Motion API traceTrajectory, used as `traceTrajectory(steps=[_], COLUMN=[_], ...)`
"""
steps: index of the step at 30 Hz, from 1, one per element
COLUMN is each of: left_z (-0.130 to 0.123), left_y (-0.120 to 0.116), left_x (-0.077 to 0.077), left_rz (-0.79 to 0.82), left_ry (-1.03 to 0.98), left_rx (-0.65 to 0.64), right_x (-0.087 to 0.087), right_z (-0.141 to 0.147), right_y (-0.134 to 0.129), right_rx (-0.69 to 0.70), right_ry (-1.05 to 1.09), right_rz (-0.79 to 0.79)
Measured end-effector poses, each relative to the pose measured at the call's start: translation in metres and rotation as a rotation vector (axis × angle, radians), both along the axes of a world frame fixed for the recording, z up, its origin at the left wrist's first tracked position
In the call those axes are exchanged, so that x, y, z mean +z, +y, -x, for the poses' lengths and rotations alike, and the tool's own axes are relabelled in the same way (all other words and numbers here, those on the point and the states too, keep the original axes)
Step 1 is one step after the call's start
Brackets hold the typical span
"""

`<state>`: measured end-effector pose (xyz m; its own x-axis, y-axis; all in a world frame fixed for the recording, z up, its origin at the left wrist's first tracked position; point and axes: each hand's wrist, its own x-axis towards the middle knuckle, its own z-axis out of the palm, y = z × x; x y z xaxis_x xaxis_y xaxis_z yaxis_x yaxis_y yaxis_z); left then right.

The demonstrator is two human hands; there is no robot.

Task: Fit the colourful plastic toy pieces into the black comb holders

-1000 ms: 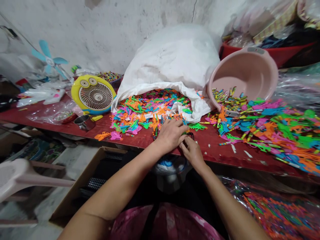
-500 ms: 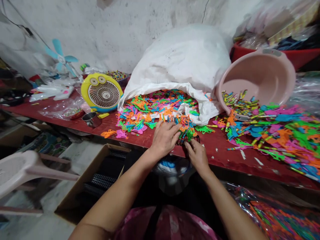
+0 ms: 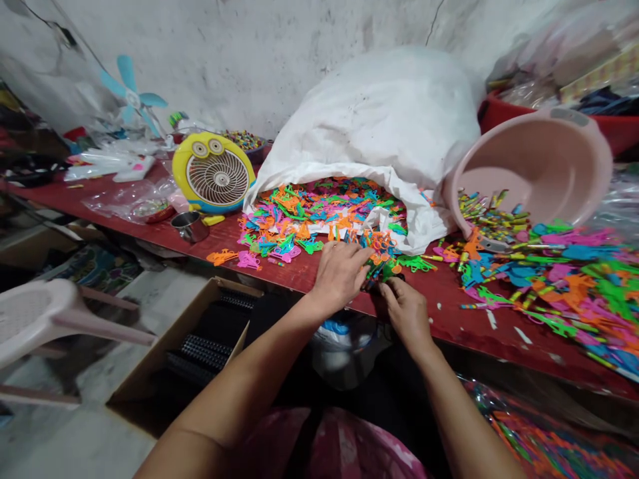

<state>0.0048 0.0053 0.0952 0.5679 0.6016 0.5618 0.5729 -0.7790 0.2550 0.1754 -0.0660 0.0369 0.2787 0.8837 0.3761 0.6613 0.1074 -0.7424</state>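
Left grip [image 3: 340, 276] and right grip [image 3: 405, 314] clasp bright plastic pieces [image 3: 380, 263] between them.

Rough whitewashed wall [image 3: 279, 66] behind, blotched grey, a hairline crack [image 3: 433, 23] running down from the top edge, a thin cable [image 3: 64, 36] slung across the upper left corner. Long table with a worn red top [image 3: 499, 332] runs along the wall. Floor [image 3: 94, 442] is bare, scuffed grey concrete. White plastic chair [image 3: 34, 326] at left, open cardboard box [image 3: 170, 362] just beside it. Small blue-bladed fan [image 3: 132, 100] at the table's far end. Light flat and even, soft shadows only
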Motion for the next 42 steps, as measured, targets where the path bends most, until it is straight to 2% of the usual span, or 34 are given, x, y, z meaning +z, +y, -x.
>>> traceTrajectory(steps=[3, 5, 9, 15, 21, 26, 31, 36, 42], left_z=[0.000, 0.001, 0.000, 0.000, 0.000, -0.001, -0.001, 0.000, 0.000], left_y=[0.000, 0.000, 0.000, 0.000, 0.000, 0.000, 0.000, 0.001, 0.001], left_x=[0.000, -0.001, -0.003, -0.003, -0.004, -0.005, -0.005, -0.004, -0.004], left_rz=[0.007, 0.010, 0.006, 0.004, -0.010, -0.019, -0.023, -0.017, 0.006], left_ry=[0.011, 0.013, -0.001, 0.007, 0.013, 0.009, 0.017, 0.030, 0.028], left_rx=[-0.004, -0.001, 0.000, 0.006, 0.018, 0.026, 0.025, 0.026, 0.018], right_x=[-0.004, -0.006, -0.009, -0.014, -0.007, -0.008, -0.012, -0.008, -0.006], right_z=[-0.002, -0.003, -0.005, -0.007, -0.013, -0.014, -0.011, -0.011, -0.011], right_y=[0.003, 0.003, 0.001, 0.005, 0.004, 0.003, 0.006, 0.006, 0.010], right_rx=[-0.004, 0.001, 0.018, 0.037, 0.049, 0.064, 0.088, 0.075, 0.068], right_ry=[0.217, 0.271, 0.198, -0.047, 0.031, 0.066, 0.006, -0.140, -0.265], right_rz=[0.113, 0.141, 0.096, -0.021, 0.030, 0.057, 0.043, 0.007, 0.047])
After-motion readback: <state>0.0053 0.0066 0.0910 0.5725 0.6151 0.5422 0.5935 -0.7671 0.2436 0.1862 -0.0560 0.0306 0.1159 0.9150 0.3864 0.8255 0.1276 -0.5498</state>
